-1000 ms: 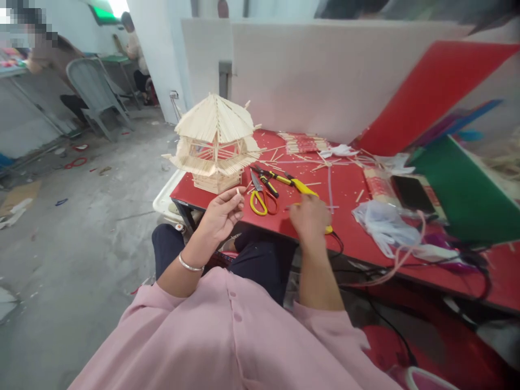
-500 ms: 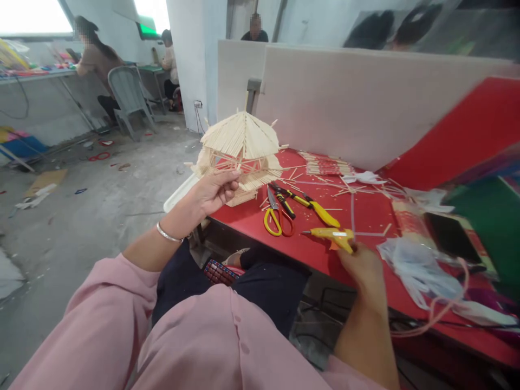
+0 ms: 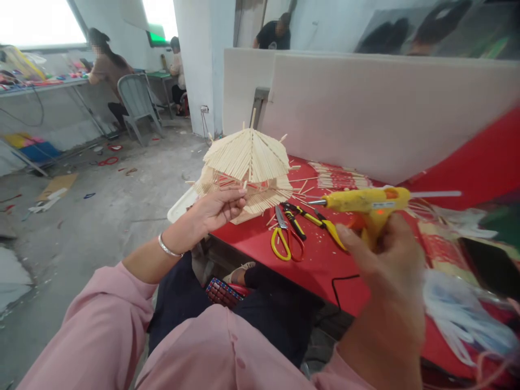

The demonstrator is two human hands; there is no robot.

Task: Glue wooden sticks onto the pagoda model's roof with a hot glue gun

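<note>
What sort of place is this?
Likely a craft workshop: a pale wooden-stick model pavilion stands on a red tabletop, the right hand holds a yellow plastic glue gun, and red-and-yellow-handled metal scissors lie nearby.

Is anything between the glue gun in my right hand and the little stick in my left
Nothing visible seems to stand between the glue gun and little stick; the scissors and pliers lie lower, on the red table.

Red table (image 3: 314, 273), roofed stick model (image 3: 233, 157) at its left end. Just beside it, close together: scissors (image 3: 283, 227), pliers (image 3: 298, 227), yellow-handled tool (image 3: 334, 234). Loose sticks (image 3: 304, 179) scattered; stick bundles (image 3: 341, 177) toward back. Right side, blurry: crumpled plastic bag (image 3: 459, 309), wrapped pack (image 3: 436, 246).
</note>
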